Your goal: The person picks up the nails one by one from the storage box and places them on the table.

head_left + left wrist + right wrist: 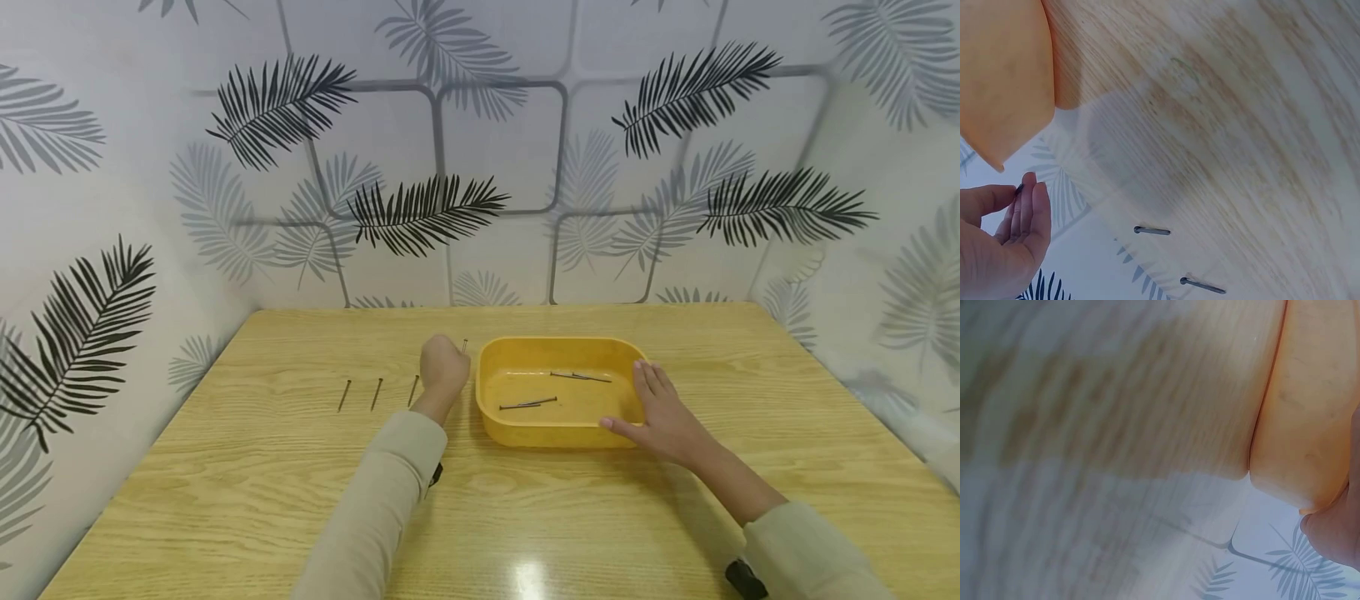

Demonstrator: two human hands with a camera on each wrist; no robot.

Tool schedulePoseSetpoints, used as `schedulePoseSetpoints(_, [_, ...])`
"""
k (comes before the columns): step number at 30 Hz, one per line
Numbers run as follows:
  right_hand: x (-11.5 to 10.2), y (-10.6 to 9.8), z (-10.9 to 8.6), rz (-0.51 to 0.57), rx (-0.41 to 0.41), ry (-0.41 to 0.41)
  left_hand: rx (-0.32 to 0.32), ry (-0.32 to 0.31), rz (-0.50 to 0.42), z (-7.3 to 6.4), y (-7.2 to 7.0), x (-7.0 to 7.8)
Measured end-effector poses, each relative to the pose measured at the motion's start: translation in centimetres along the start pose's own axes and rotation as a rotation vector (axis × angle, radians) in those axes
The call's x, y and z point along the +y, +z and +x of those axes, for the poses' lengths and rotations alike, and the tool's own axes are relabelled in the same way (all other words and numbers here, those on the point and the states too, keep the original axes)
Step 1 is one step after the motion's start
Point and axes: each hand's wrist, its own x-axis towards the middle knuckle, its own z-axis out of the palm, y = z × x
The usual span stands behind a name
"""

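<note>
**Nails inside and left of the rounded-rectangular yellow plastic tub [558, 436]**

Wall: pale grey-white covering [510, 279] printed with black and grey feathery leaves and rounded grey line frames; stands behind the tub.

Tabletop: light yellow-brown wood grain [217, 508], carrying the tub. Glossy patch of reflected light on the near side of the tub.

Tub: open-topped, long sides running left to right, set flat.

Sleeves: left one pale beige with turned-back cuff [375, 517], near side of tub and to its left; matching right one [813, 554], near side of tub and to its right.

Right hand [663, 417]: at the tub's right end, touching it. Fingers largely straight, laid at the end rim; thumb spread apart from them, on the near rim.

Left hand [445, 364]: just left of the tub, above the tabletop. Thumb and fingertips brought together, clamped on a slender dark metal nail [465, 344]. Its head shows above the hand in the head view; lower part hidden there.

Black items at the wrists: one under the left cuff [437, 474], one under the right [745, 579]; detail too small to tell.

Loose nails: three [377, 394] lie left of the tub, spaced apart in a row, roughly parallel, heads toward the wall. Inside the tub, two pairs: one toward its near left [528, 405], one toward its far right [581, 377]; within each pair the nails overlap or touch, cannot tell which.
</note>
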Motion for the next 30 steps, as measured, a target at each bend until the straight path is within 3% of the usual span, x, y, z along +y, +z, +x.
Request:
schedulePoseSetpoints(8, [0.0,0.1,-0.1,-0.002,0.004,-0.005,-0.049,-0.049,0.079,-0.2,0.2,-0.6])
schedulePoseSetpoints(21, [-0.3,-0.1,-0.1,0.000,-0.001,0.002,-0.071,-0.063,0.087,-0.5,0.3,-1.2])
schedulePoseSetpoints(26, [-0.4,-0.1,-0.2,0.002,-0.007,0.005,-0.118,-0.112,0.058,-0.7,0.6,-1.4])
schedulePoseSetpoints(30, [-0.4,-0.1,-0.2,-0.001,-0.008,0.005,-0.142,-0.118,0.096,-0.8,0.8,-1.5])
